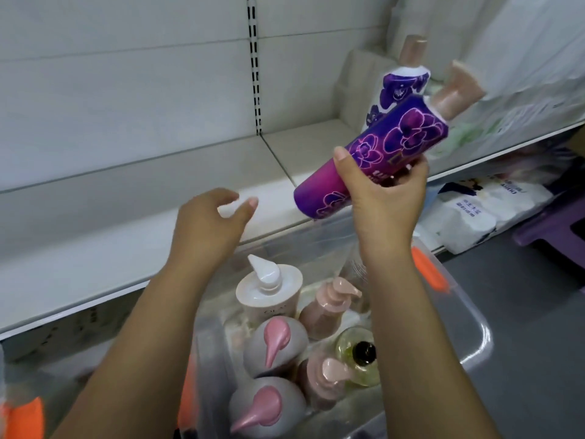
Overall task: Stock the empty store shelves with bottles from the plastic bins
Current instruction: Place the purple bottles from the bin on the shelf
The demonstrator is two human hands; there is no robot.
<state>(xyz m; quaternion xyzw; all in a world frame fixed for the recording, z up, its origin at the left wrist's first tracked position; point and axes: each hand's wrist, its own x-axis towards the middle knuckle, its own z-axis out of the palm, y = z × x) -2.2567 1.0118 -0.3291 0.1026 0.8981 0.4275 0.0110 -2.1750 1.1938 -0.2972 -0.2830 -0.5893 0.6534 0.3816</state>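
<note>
My right hand [384, 198] grips a purple bottle with flower print [376, 153] around its lower half, tilted with its pink pump top pointing up and right, above the shelf edge. A white bottle with purple flowers [397, 90] stands upright on the white shelf [190, 185] behind it. My left hand [210, 221] hovers over the shelf's front edge, fingers loosely curved, holding nothing. Below, a clear plastic bin [468, 315] holds several pump bottles: a white one [269, 294], pink-capped grey ones [275, 346], rose ones and a small yellowish bottle [359, 356].
The shelf has a slotted upright [254, 64] at the back. White bagged goods [474, 210] lie on the lower shelf at right. A purple stool [554, 229] stands at far right on the grey floor. Orange bin latches [429, 270] show on the bin rims.
</note>
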